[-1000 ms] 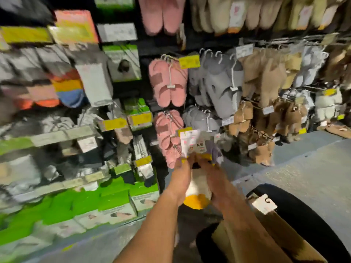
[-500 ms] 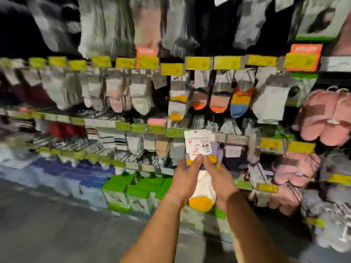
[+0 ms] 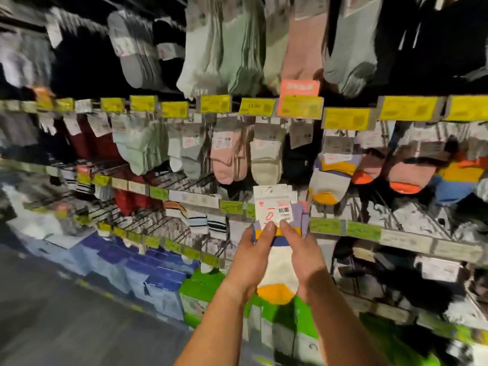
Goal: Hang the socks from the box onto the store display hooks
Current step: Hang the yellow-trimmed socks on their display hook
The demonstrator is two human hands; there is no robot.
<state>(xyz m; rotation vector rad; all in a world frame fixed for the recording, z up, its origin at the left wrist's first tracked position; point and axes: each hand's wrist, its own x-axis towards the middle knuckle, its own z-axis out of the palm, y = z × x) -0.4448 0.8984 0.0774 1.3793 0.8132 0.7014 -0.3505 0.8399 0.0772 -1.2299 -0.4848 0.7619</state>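
Both hands up at the display wall, holding one sock pack (image 3: pixel 277 270) between them, roughly mid-frame, level w/ the green-tag rail (image 3: pixel 343 228).

Left hand (image 3: pixel 250 262): grip closed on pack's left edge, thumb on front at the yellow/blue band, other fingers wrapped behind.
Right hand (image 3: pixel 303 260): grip closed on right edge, thumb tip pressing bottom of the white header card (image 3: pixel 272 204), remaining fingers behind (not visible).

Pack held upright: header card on top w/ hook cutout at its top edge, purple cuffs fanned out to the right of the card, cream body below, yellow toe at the bottom hanging between the wrists. Hook cutout not on any peg, card's top sits just under the hanging beige socks (image 3: pixel 266 159).

Display around it:
- matching socks (image 3: pixel 330 178) (purple/yellow/cream) hanging up-right of the pack, near but not touching
- pink socks (image 3: pixel 227 157) left of the beige ones
- row of yellow price tags (image 3: pixel 257 106) above that tier, one w/ an orange topper
- wire pegs (image 3: pixel 163 178) running off lower left, some bare
- green boxes (image 3: pixel 200 286) stacked low, below left forearm
- floor (image 3: pixel 66 326) grey, bottom left

Heavy motion blur at edges, tag text unreadable.
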